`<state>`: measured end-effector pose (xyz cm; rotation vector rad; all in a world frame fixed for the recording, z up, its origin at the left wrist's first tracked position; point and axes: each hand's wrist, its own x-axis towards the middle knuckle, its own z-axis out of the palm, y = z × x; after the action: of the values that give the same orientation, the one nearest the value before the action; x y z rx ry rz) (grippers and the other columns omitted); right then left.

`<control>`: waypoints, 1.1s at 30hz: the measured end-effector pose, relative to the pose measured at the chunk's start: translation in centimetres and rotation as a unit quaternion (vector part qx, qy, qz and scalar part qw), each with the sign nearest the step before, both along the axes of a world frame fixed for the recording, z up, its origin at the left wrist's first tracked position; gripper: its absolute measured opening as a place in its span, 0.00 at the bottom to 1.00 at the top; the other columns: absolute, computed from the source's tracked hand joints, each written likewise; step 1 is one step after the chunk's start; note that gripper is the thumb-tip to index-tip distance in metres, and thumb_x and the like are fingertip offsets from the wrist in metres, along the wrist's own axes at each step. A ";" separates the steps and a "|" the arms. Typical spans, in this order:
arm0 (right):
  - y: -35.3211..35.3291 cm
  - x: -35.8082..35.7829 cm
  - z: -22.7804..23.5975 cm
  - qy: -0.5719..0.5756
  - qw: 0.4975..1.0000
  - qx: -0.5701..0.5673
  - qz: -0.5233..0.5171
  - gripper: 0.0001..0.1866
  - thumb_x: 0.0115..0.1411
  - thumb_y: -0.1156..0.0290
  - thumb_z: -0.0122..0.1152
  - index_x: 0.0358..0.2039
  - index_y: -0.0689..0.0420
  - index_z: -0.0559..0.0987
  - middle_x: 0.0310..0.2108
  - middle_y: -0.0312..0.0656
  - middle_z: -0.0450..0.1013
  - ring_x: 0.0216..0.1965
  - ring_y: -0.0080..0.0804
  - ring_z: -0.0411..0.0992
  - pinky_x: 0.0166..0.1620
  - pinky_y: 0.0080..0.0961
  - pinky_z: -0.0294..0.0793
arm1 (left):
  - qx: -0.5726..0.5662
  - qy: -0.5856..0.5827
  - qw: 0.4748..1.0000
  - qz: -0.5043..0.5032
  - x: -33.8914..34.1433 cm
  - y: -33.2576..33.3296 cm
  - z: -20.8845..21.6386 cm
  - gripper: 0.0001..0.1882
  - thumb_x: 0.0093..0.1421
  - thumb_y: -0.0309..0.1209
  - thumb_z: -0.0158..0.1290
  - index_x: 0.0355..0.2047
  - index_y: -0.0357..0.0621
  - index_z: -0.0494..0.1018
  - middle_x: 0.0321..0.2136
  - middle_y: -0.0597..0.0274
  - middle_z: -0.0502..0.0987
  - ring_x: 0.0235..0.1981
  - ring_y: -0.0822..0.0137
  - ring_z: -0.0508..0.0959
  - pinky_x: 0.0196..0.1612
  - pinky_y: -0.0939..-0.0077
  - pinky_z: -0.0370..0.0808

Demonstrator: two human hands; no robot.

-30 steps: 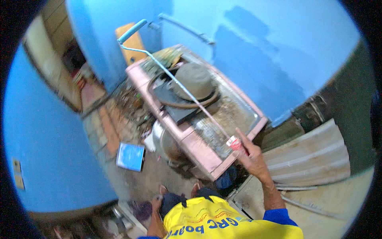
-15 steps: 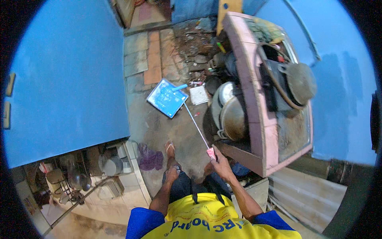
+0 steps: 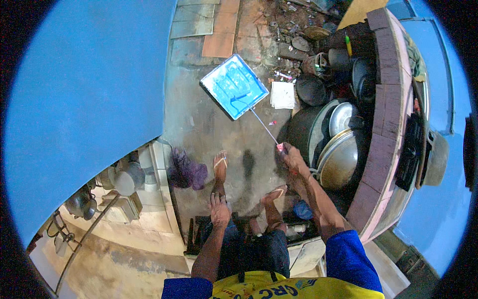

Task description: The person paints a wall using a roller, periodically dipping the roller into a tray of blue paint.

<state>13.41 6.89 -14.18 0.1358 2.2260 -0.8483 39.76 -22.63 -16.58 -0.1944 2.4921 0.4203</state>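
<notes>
My right hand (image 3: 295,162) is closed around the red handle of a paint roller (image 3: 268,130). From there the roller's long thin metal rod runs forward and left to a blue paint tray (image 3: 221,77) on the floor. Its small blue roller head (image 3: 241,96) is in the tray, near the side closest to me. Blue paint coats the tray's inside, with whitish patches. My left hand (image 3: 219,209) rests on my left leg near the knee, its fingers stretched out and holding nothing.
Large metal pots (image 3: 343,159) stand at my right under a pink-tiled counter (image 3: 388,109). White paper or tile (image 3: 283,95) lies right of the tray, with debris beyond. A purple cloth (image 3: 186,169) is by my left foot. A blue wall (image 3: 89,84) rises at left.
The roller head has gone from the tray's right corner to inside its near part. I lean further forward, my right arm reaching out. The fingers of my left hand now lie straighter.
</notes>
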 end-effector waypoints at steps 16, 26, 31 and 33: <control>-0.3 3.3 -10.8 0.048 0.977 0.140 0.153 0.09 0.54 0.71 0.55 0.36 0.58 0.76 0.20 0.50 0.74 0.24 0.49 0.75 0.27 0.41 0.71 | -0.004 -0.077 0.997 0.000 -1.8 0.6 -0.2 0.27 0.55 0.36 0.48 0.55 0.41 0.66 0.59 0.50 0.62 0.63 0.52 0.57 0.65 0.55 0.51; -0.9 10.2 -10.2 -0.038 0.983 0.173 0.056 0.16 0.61 0.61 0.50 0.41 0.61 0.75 0.29 0.62 0.74 0.34 0.61 0.74 0.34 0.51 0.73 | 0.019 -0.031 0.999 0.019 -1.4 0.2 -0.5 0.25 0.56 0.38 0.46 0.52 0.40 0.68 0.58 0.50 0.62 0.61 0.49 0.59 0.61 0.50 0.56; -1.5 10.0 -10.0 0.011 0.993 0.108 0.049 0.20 0.55 0.69 0.57 0.46 0.67 0.70 0.26 0.63 0.71 0.29 0.62 0.72 0.32 0.51 0.69 | 0.019 -0.025 0.999 0.035 -1.0 0.2 -0.6 0.23 0.57 0.38 0.45 0.50 0.40 0.70 0.57 0.49 0.63 0.60 0.48 0.61 0.60 0.49 0.57; -1.5 8.9 -10.5 0.081 0.992 0.080 0.063 0.21 0.53 0.69 0.58 0.45 0.69 0.71 0.25 0.62 0.72 0.28 0.60 0.72 0.33 0.50 0.70 | 0.020 -0.025 0.999 0.037 -0.8 0.4 -0.7 0.22 0.57 0.39 0.45 0.49 0.40 0.71 0.57 0.49 0.63 0.60 0.48 0.61 0.61 0.49 0.56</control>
<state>22.31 5.35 -24.66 0.0010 2.4260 -0.6318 38.95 -22.24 -17.29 -0.2794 2.4321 0.4890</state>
